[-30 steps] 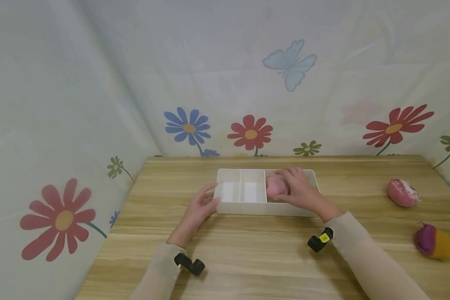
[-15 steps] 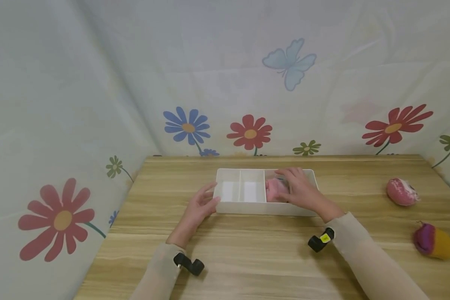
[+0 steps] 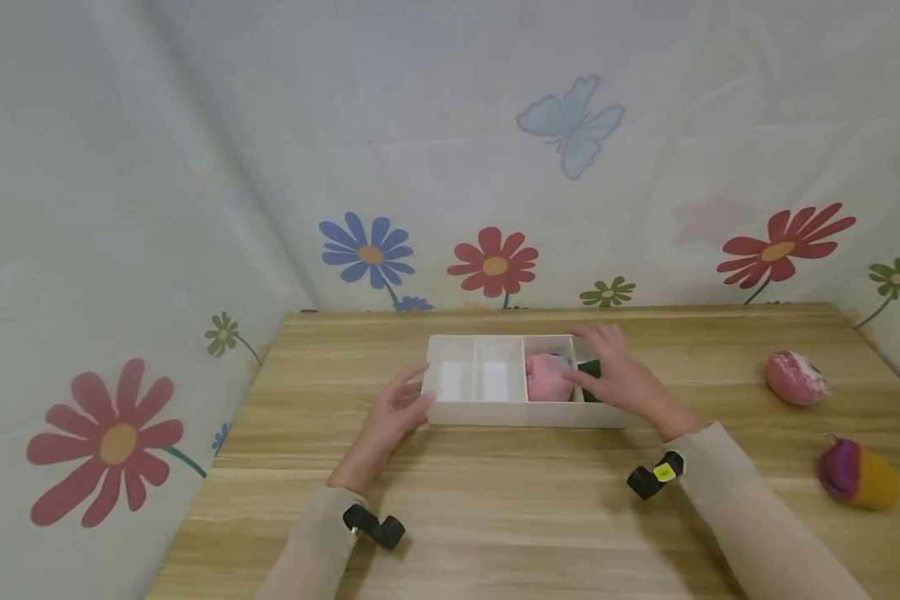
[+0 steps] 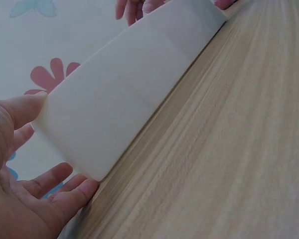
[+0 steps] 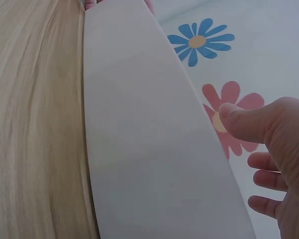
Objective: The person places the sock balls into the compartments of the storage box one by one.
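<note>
A white divided box (image 3: pixel 525 413) stands on the wooden table in the head view. My left hand (image 3: pixel 392 414) touches its left end. In the left wrist view the thumb (image 4: pixel 27 107) lies at the top corner of the box and other fingertips at its bottom corner. A rounded pink soft bundle (image 3: pixel 547 379) with a bluish patch sits in the compartment right of the middle. Beside it, something dark green (image 3: pixel 589 379) shows in the rightmost compartment, partly behind my right hand (image 3: pixel 624 375). That hand is spread over the box's right end, its thumb apart from the fingers.
A pink and white bundle (image 3: pixel 795 377) lies on the table at the right. Nearer to me is a purple and mustard-yellow bundle (image 3: pixel 861 473). Behind the table hangs a pale cloth (image 3: pixel 420 125) printed with flowers and a butterfly. Two left compartments (image 3: pixel 456 379) show bare bottoms.
My right hand has let go of the pink bundle and moved right, uncovering it and the dark green thing. My left hand stays at the box. The head view has shifted slightly.
</note>
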Motion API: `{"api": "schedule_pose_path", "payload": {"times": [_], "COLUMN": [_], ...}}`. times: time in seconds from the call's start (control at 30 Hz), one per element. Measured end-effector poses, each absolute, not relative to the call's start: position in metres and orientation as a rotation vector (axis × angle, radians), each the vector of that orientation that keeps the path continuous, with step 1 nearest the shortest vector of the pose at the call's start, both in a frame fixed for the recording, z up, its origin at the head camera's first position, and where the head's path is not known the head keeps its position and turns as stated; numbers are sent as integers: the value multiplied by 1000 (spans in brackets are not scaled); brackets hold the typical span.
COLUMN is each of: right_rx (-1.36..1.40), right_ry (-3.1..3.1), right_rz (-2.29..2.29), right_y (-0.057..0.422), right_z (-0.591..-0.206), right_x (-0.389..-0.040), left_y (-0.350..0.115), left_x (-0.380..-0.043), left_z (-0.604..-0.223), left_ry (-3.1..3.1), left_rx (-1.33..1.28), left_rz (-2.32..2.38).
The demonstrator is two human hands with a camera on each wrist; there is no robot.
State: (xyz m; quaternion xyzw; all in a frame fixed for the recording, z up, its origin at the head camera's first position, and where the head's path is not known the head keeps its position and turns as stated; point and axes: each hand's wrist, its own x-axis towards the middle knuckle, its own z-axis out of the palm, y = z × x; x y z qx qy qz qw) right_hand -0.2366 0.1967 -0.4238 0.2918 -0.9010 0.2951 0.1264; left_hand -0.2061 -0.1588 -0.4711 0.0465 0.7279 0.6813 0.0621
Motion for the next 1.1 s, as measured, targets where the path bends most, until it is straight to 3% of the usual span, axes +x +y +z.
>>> {"api": "schedule_pose_path", "payload": {"times": [1.1], "right_rx": [707], "right_ry": [-2487], "right_rz": [817], "right_y": [279], "right_z": [-417], "right_x": [-200], "left_y": [-158], "left_x": [-207], "left_z": [-473], "left_ry": [2215], "left_rx": [145], "left_rz": [2050]}}
